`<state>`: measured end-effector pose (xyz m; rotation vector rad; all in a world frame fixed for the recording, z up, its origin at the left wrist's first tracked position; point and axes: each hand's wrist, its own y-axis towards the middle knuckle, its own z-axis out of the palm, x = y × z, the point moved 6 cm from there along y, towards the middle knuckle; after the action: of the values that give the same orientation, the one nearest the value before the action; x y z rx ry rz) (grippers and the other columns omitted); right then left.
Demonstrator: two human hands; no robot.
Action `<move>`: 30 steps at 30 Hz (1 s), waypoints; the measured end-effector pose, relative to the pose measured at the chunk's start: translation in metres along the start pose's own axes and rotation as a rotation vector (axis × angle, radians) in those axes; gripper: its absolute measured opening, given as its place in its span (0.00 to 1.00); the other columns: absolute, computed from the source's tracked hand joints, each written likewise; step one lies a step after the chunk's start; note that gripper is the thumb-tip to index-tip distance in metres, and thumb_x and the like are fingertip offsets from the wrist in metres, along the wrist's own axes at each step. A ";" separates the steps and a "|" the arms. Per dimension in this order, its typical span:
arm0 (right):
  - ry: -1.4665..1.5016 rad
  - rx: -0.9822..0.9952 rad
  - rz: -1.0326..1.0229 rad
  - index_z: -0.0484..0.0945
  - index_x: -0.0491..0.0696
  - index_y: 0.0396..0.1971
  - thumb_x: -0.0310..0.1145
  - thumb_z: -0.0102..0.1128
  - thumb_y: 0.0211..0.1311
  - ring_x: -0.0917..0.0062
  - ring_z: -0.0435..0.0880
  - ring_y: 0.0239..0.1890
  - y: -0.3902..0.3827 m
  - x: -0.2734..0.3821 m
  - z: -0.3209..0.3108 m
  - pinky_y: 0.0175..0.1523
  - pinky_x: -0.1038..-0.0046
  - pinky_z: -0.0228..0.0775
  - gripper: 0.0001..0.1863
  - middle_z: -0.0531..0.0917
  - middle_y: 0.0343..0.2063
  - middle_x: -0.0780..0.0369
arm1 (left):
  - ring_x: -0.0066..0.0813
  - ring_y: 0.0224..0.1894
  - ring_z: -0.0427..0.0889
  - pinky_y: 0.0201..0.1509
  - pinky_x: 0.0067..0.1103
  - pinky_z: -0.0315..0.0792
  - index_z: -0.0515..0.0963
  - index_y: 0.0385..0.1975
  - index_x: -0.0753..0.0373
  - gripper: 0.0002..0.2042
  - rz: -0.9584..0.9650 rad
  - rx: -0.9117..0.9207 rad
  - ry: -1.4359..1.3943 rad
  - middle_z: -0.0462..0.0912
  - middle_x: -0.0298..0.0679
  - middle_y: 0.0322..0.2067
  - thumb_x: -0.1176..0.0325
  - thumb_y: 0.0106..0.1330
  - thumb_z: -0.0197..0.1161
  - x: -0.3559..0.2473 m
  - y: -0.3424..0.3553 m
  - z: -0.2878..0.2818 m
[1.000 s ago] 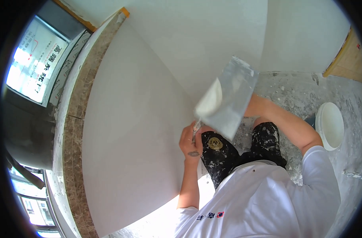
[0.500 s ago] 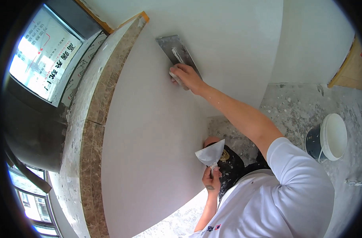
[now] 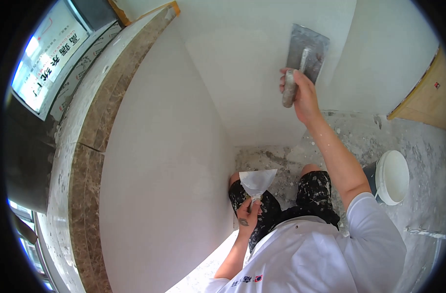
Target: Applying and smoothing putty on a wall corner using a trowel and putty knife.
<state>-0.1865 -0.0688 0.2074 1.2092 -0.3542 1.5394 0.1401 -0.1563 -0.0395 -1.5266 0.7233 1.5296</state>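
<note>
My right hand (image 3: 303, 95) is wrapped round the pale, smeared handle of a plastering trowel (image 3: 308, 46). The trowel's grey rectangular blade lies at or close to the white wall (image 3: 233, 58) ahead; I cannot tell whether it touches. Low in front of my body, my left hand (image 3: 247, 215) grips a putty knife (image 3: 258, 181) by its handle. Its wide, whitish blade points up and away from me, over my thigh. To the left rises another white wall panel (image 3: 159, 171), topped by a brown marble ledge (image 3: 88, 166).
A dark bucket with a white rim and inside (image 3: 394, 177) stands on the splattered grey floor (image 3: 350, 132) at my right. A tan board (image 3: 428, 93) leans at the far right. A window (image 3: 52, 53) is beyond the ledge at upper left.
My right hand has carried the trowel rightward, from the left part of the wall toward the right corner, and its blade stands more upright. My left hand still holds the putty knife, slightly lower.
</note>
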 end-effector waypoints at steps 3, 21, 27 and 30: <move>-0.033 0.131 0.013 0.78 0.41 0.42 0.49 0.52 0.69 0.81 0.76 0.30 -0.001 -0.012 0.065 0.39 0.78 0.69 0.22 0.78 0.29 0.65 | 0.14 0.24 0.75 0.29 0.13 0.69 0.79 0.40 0.65 0.09 0.003 0.008 -0.006 0.80 0.31 0.25 0.66 0.69 0.60 -0.003 -0.009 0.005; 0.182 0.067 0.091 0.78 0.40 0.44 0.43 0.70 0.56 0.80 0.78 0.28 0.067 -0.026 0.129 0.34 0.76 0.71 0.23 0.79 0.29 0.65 | 0.16 0.23 0.75 0.28 0.15 0.70 0.79 0.35 0.67 0.11 -0.091 0.001 -0.104 0.78 0.32 0.20 0.63 0.70 0.59 -0.005 -0.023 -0.005; 0.131 0.005 0.084 0.78 0.43 0.41 0.45 0.63 0.62 0.80 0.79 0.28 0.050 0.051 0.000 0.34 0.77 0.71 0.19 0.79 0.27 0.64 | 0.15 0.24 0.75 0.29 0.14 0.71 0.78 0.38 0.67 0.10 -0.129 0.031 -0.160 0.79 0.32 0.24 0.65 0.71 0.57 0.001 -0.010 0.001; -0.110 0.037 -0.082 0.76 0.44 0.37 0.41 0.64 0.63 0.81 0.78 0.28 0.020 0.071 -0.010 0.34 0.78 0.71 0.15 0.78 0.26 0.65 | 0.15 0.25 0.75 0.29 0.14 0.70 0.78 0.39 0.66 0.12 -0.123 0.050 -0.218 0.80 0.32 0.27 0.62 0.71 0.57 -0.003 -0.007 0.002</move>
<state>-0.2007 -0.0297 0.2686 1.3252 -0.3455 1.4181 0.1444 -0.1519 -0.0351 -1.3173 0.5286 1.5444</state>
